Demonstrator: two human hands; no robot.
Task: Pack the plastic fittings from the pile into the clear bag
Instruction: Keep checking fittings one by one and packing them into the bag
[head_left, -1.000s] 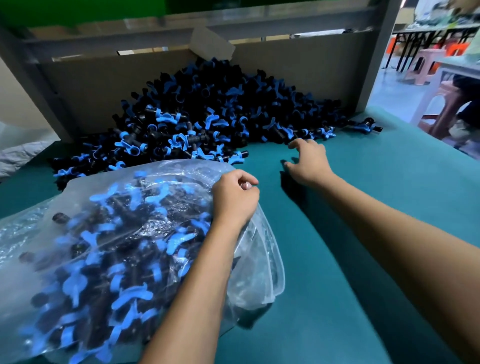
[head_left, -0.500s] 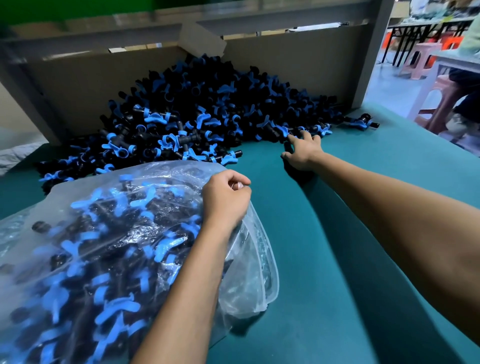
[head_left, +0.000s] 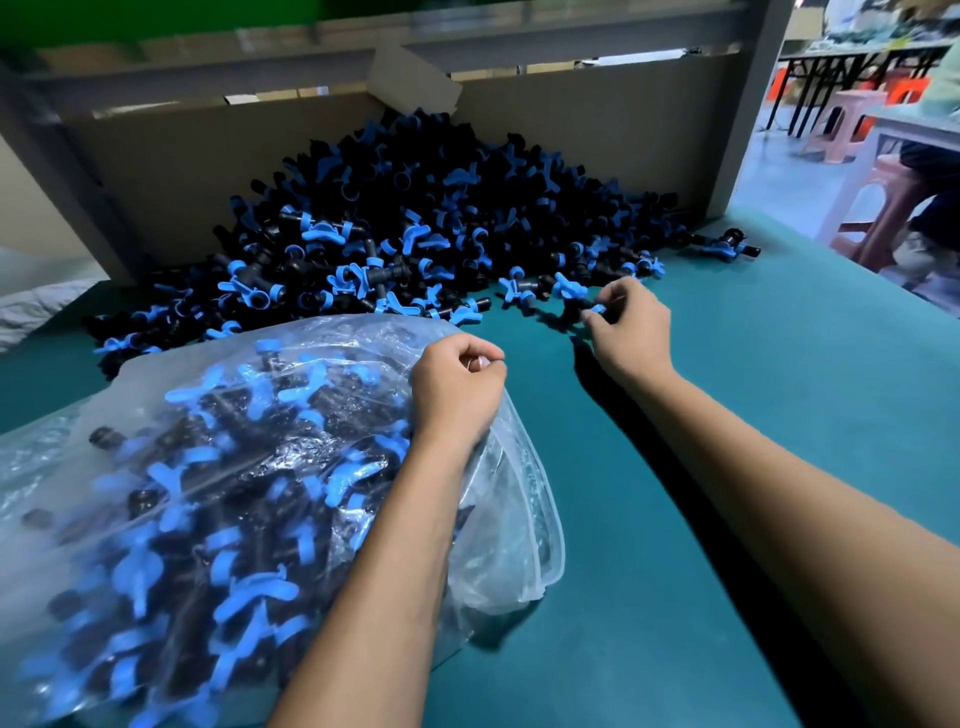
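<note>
A big pile of black and blue plastic fittings (head_left: 415, 228) is heaped against the cardboard wall at the back of the green table. The clear bag (head_left: 218, 499), bulging with fittings, lies at the front left with its mouth facing right. My left hand (head_left: 460, 387) grips the bag's upper rim in a fist. My right hand (head_left: 626, 325) reaches to the pile's near right edge and pinches a black fitting with a blue handle (head_left: 582, 301) between curled fingers and thumb.
A cardboard wall (head_left: 597, 140) and a grey metal frame post (head_left: 753, 104) close off the back. One stray fitting (head_left: 730, 244) lies at the far right of the table (head_left: 727, 426). Pink stools (head_left: 883, 208) and a seated person's legs are beyond the right edge.
My right hand went forward to the pile's edge, then drew back slightly with a fitting pinched in its fingers. My left hand kept its grip on the bag rim.
</note>
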